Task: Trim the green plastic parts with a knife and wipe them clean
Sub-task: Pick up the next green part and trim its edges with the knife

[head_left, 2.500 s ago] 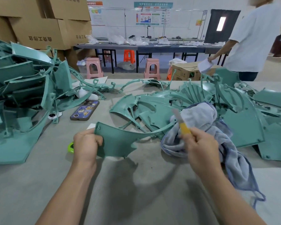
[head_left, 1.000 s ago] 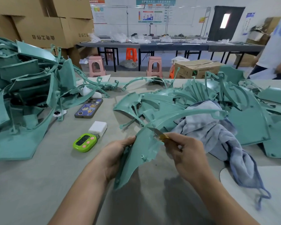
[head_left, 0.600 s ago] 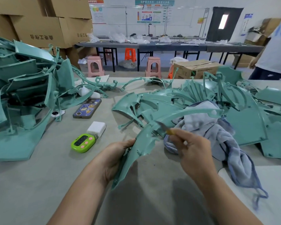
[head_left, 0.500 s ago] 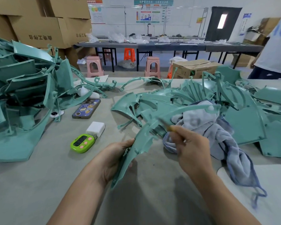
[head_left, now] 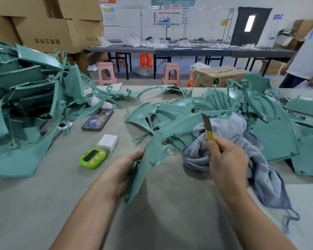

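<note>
View from above a grey work table [head_left: 43,195], looking down at two bare forearms. The left hand [head_left: 124,170] grips the wide lower end of a green plastic part [head_left: 152,154], with the fingers curled behind it and the thumb along its edge. The part is held up off the table at the centre. Its long curved arm sweeps up and to the right over a crumpled pale blue cloth [head_left: 229,139].

The right hand [head_left: 226,159] is closed around the yellow handle of a knife [head_left: 209,129]. The blade points up in front of the cloth, close beside the part's arm. Whether it touches the part cannot be made out.

Left of the hands lie a bright green timer [head_left: 92,157] with pink buttons, a small white block [head_left: 107,142] touching it, and a phone [head_left: 98,120] further back. A tall heap of green parts [head_left: 25,105] fills the left side of the table. More green parts [head_left: 271,127] spread behind and to the right of the cloth, which lies partly on top of them.

Beyond the table, a cardboard box [head_left: 219,75] sits on the floor; its contents cannot be seen. Stacked cardboard boxes [head_left: 49,24] stand at the back left. There are two pink stools [head_left: 107,71] and an orange stool [head_left: 145,59] near a long dark table [head_left: 188,49], which carries clear plastic bags. A person [head_left: 307,56] in a white shirt stands at the far right.
</note>
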The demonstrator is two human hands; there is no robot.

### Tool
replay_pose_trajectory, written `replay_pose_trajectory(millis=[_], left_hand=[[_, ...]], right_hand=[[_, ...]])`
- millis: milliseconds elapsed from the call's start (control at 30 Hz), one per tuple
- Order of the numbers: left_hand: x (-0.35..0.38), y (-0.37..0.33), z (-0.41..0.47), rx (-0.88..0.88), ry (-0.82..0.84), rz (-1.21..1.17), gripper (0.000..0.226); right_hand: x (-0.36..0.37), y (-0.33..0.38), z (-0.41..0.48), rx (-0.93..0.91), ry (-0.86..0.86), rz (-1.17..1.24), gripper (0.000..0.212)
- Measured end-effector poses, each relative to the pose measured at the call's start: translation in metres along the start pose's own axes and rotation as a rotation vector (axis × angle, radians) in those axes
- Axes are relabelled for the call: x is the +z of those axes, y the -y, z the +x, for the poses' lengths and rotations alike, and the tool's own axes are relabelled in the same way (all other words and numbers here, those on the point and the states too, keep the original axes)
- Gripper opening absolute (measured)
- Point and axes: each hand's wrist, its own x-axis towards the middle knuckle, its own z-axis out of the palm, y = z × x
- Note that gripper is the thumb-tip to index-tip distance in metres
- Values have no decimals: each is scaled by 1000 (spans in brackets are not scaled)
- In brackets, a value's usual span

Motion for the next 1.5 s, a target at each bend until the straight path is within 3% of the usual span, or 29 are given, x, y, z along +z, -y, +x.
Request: replay_pose_trajectory(millis=[100,200,333,500,567,700,833,1000,1133,1233,1333,1433,1500], left_hand=[[-2,4,4,153,-99,-3,26],[-2,7,9,443,-147,-86,18],[-7,3,9,803,-335,-161,25],[-12,6,7,1099,-589,143,51],[-12,8,5,1172,-613,238,52],[-16,7,4,1209,-554,267,60],[-20,2,3,1173,-592,292,58],[-23,-1,3,1228,-649,379,54],[-26,-3,2,1248,-661,359,53],[-26,-3,2,1257,-662,349,54],[-28,-3,3,1244,-662,332,56],[-27,-1,3,1262,-648,393,55],[-25,0,3,1259,-653,410,55]], right_hand=[[1,1,-3,24,174,111,25],[6,13,-13,217,453,457,22],[4,15,-14,380,525,537,22],[-5,30,-15,583,881,714,21],[-7,37,-19,609,1002,789,16],[-6,41,-23,701,1050,913,11],[-6,38,-24,657,1191,717,10],[-12,31,-19,570,1041,404,11],[-4,28,-19,639,866,663,25],[3,32,-27,669,926,733,26],[5,34,-31,656,1044,579,28],[1,31,-24,616,988,452,28],[-1,29,-22,633,911,530,27]])
